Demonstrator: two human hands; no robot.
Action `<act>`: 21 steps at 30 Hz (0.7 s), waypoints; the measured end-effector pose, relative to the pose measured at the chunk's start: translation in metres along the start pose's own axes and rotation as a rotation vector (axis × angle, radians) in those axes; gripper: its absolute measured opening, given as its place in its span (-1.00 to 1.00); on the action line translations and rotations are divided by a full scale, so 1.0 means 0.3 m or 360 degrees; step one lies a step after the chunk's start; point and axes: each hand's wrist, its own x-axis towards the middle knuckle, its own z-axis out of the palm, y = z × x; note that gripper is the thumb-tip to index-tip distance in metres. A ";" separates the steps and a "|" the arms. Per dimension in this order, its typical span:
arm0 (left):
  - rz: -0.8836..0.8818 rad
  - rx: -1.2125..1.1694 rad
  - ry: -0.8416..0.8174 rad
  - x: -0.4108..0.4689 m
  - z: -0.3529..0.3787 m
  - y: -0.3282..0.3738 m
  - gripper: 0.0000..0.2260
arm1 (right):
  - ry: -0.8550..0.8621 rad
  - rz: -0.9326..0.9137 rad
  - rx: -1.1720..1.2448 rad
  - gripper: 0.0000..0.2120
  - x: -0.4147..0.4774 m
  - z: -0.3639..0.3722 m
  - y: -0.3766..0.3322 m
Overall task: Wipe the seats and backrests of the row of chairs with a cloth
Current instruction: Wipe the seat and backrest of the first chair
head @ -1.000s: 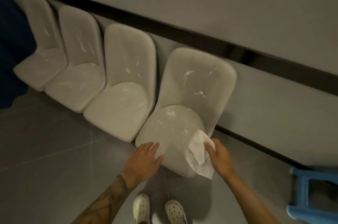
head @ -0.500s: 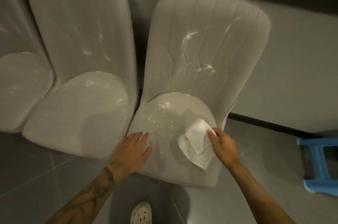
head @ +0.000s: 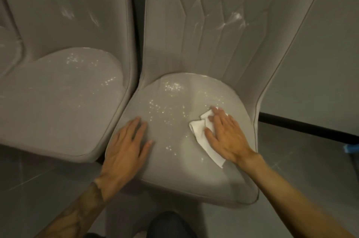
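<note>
Grey wall [head: 320,63] and floor [head: 301,160] frame the rightmost chair [head: 194,24], whose seat [head: 174,160] we now lean over far closer than a moment ago, our left hand [head: 124,146] resting flat and spread on its front left. Our right hand [head: 227,136] no longer pinches the cloth [head: 196,130] by an edge but presses it onto the seat's right half, so we judge that wiping here is just starting. Its fingers [head: 219,119] lie straight and nearly together on top, with white folds showing past the fingertips and beside the thumb.

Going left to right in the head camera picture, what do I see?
Neighbouring chair's seat → left hand → white cloth → right hand pressing it → black wall strip → blue thing at the edge.
</note>
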 end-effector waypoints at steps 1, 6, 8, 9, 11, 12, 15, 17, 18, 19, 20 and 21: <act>0.0001 -0.0009 0.0037 -0.005 0.011 -0.002 -0.37 | 0.0037 0.0001 -0.0004 -0.38 0.012 0.006 -0.007; -0.0076 -0.0062 0.0184 -0.025 0.060 -0.005 -0.38 | -0.0013 -0.0122 -0.0187 -0.39 0.046 0.051 0.055; -0.0100 -0.0091 0.0218 -0.021 0.068 -0.013 -0.39 | 0.0012 -0.0028 -0.0187 -0.42 0.098 0.023 0.105; -0.0100 -0.0094 0.0244 -0.014 0.070 -0.019 -0.40 | 0.0033 0.0037 -0.0200 -0.43 0.119 0.012 0.118; -0.0090 -0.0083 0.0296 0.002 0.071 -0.025 -0.43 | 0.0062 0.0061 -0.0233 -0.42 0.113 0.016 0.104; -0.0088 -0.0080 0.0306 0.009 0.070 -0.027 -0.44 | 0.0071 0.0002 -0.0217 -0.40 0.080 0.037 0.079; -0.0095 -0.0067 0.0346 0.021 0.080 -0.021 -0.48 | 0.0059 -0.0233 -0.0083 -0.33 -0.086 0.120 0.023; -0.0086 -0.0058 0.0361 0.024 0.086 -0.020 -0.51 | 0.0029 -0.0269 -0.0089 -0.32 -0.088 0.119 0.065; -0.0081 -0.0056 0.0367 0.023 0.089 -0.019 -0.51 | 0.0042 -0.0237 -0.0131 -0.33 -0.050 0.099 0.098; -0.0081 -0.0050 0.0372 0.022 0.091 -0.020 -0.51 | 0.0057 -0.0158 -0.0181 -0.35 0.000 0.071 0.127; -0.0090 -0.0041 0.0371 0.020 0.093 -0.022 -0.51 | 0.0066 -0.0050 -0.0226 -0.37 0.054 0.040 0.148; -0.0102 -0.0032 0.0368 0.022 0.094 -0.020 -0.50 | 0.0078 0.0060 -0.0248 -0.39 0.098 0.011 0.159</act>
